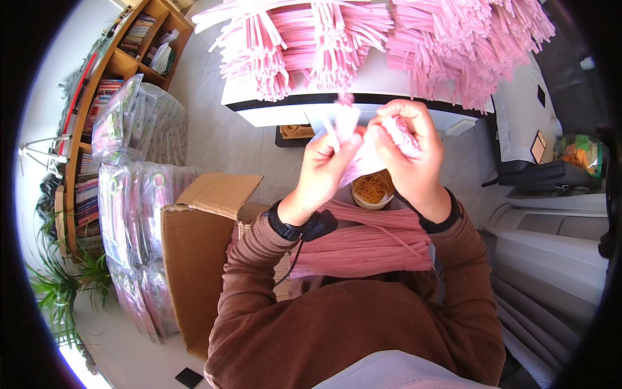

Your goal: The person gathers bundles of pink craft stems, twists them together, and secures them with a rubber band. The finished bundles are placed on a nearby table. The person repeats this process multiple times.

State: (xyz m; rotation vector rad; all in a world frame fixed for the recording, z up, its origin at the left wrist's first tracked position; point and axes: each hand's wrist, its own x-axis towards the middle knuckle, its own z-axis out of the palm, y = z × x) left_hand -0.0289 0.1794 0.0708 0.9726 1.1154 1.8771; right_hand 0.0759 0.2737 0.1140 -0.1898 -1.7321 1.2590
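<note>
Both hands are raised in front of the white table. My left hand [326, 163] holds a few pale pink fuzzy strips [346, 121] between thumb and fingers, their tips standing up and slightly blurred. Curled round a bundle of pink fuzzy strips [403, 137] is my right hand [413, 150], the bundle's cut ends showing between thumb and fingers. Bright light hides detail between the hands. Just below them sits a round tub [371, 205] of yellow-brown rubber bands [373, 187]. Across the lap lies a large stack of long pink strips [359, 248].
Piled pink bundles [335, 44] cover much of the white table [388, 99] ahead. An open cardboard box [197, 272] stands at the left, beside stacked plastic-wrapped packages [141, 209] and a wooden bookshelf [80, 131]. At the right, a phone [538, 147] lies near a bag.
</note>
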